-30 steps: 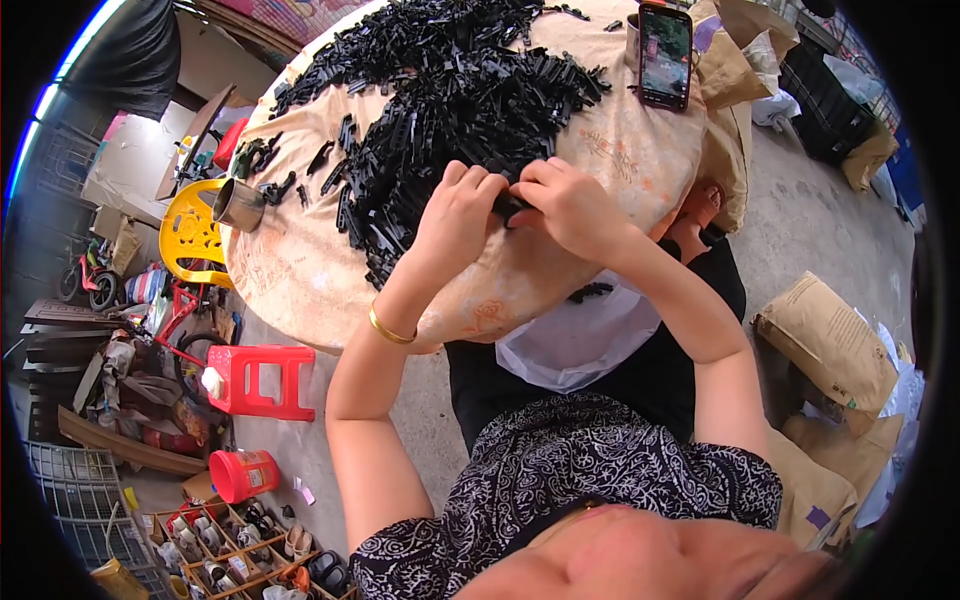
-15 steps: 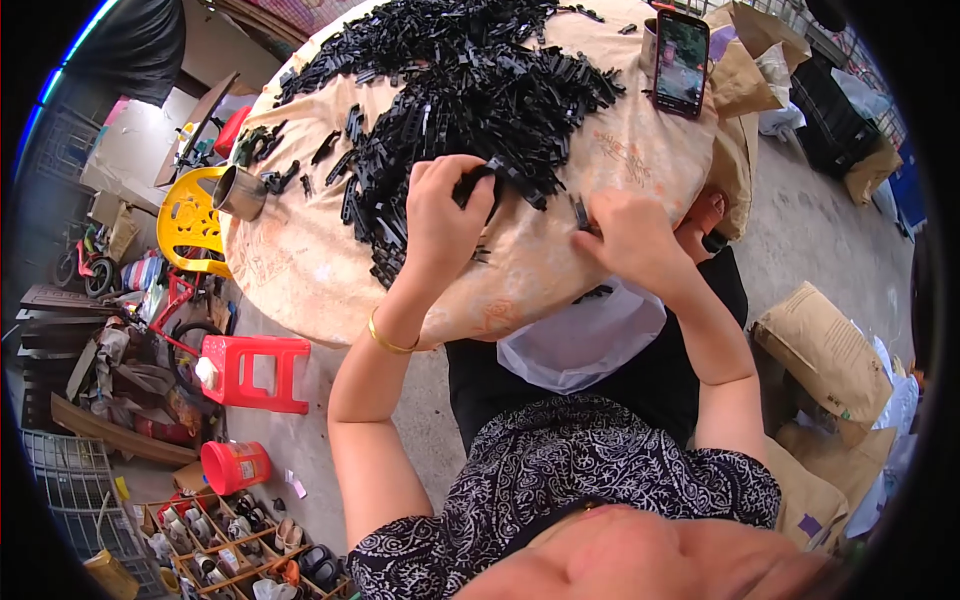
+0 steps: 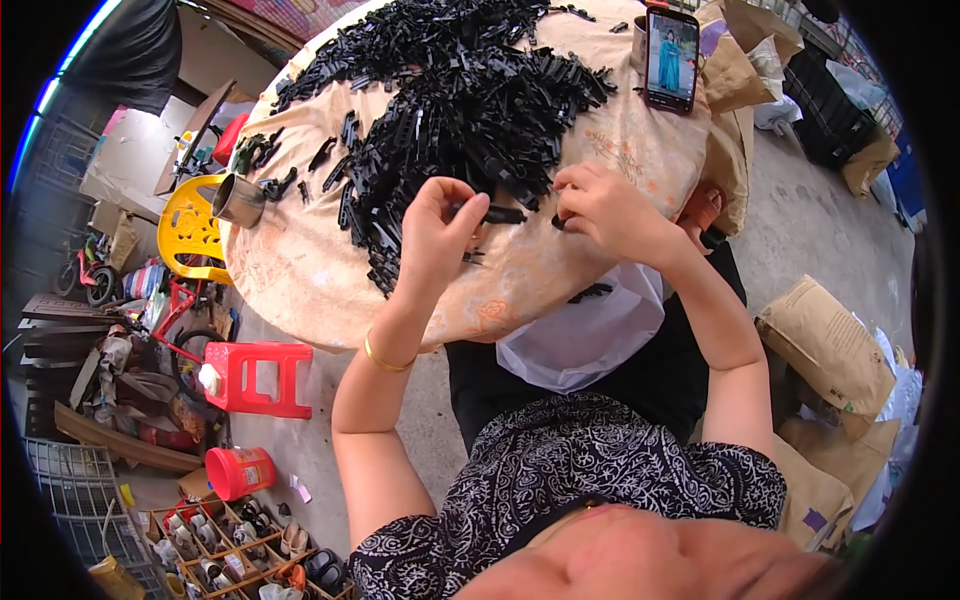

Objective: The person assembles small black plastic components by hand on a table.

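A large heap of small, elongated black plastic pieces (image 3: 470, 110) covers much of the round table (image 3: 300, 270), which has a peach patterned cloth. At the heap's near edge, my left hand (image 3: 436, 225) is closed, pinching one black plastic piece (image 3: 505, 215) that points to the right. A short gap away, my right hand (image 3: 610, 212) has its fingers curled round another dark piece (image 3: 559, 223), only its end showing. Below the table edge, a white plastic bag (image 3: 585, 340) hangs open over my lap, with a few black pieces inside.
A phone (image 3: 671, 60) with a lit screen leans against a metal can at the table's far right. Another metal can (image 3: 238, 200) stands at the left edge, near a yellow chair (image 3: 190, 225). A red stool (image 3: 262, 378) is at left; brown paper sacks (image 3: 828, 340) are at right.
My right hand has shifted slightly left and away from me, its fingers turning toward the left hand. The piece in my left hand now sticks out farther right. The phone's picture has changed.
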A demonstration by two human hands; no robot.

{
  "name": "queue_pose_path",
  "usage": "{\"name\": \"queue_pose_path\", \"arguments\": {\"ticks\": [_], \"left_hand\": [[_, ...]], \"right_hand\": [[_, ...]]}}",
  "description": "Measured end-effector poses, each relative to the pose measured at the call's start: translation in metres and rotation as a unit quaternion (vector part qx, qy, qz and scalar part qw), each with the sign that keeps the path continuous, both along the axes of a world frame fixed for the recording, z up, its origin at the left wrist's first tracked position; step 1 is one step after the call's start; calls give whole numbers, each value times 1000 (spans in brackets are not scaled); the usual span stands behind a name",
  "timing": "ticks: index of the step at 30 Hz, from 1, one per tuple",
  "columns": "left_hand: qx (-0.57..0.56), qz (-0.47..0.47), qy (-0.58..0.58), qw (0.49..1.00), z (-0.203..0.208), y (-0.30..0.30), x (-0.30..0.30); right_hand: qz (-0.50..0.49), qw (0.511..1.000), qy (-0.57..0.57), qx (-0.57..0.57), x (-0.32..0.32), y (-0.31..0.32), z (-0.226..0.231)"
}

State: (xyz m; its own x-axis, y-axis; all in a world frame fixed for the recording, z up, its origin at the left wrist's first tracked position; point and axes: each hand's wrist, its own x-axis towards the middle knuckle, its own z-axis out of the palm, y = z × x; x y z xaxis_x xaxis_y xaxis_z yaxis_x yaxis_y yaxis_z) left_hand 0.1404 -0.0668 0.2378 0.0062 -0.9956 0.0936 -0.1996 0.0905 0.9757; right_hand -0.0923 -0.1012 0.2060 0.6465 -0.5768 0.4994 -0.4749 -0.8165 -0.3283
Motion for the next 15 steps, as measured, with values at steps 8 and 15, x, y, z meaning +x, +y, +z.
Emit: {"name": "queue_pose_path", "arguments": {"ticks": [8,15], "left_hand": [[57,-28,134,989,-17,15,-15],[6,-50,81,996,-16,32,-32]], "right_hand": [[43,927,-261,267,16,27,13],[-10,938,-297,178,33,40,2]]}}
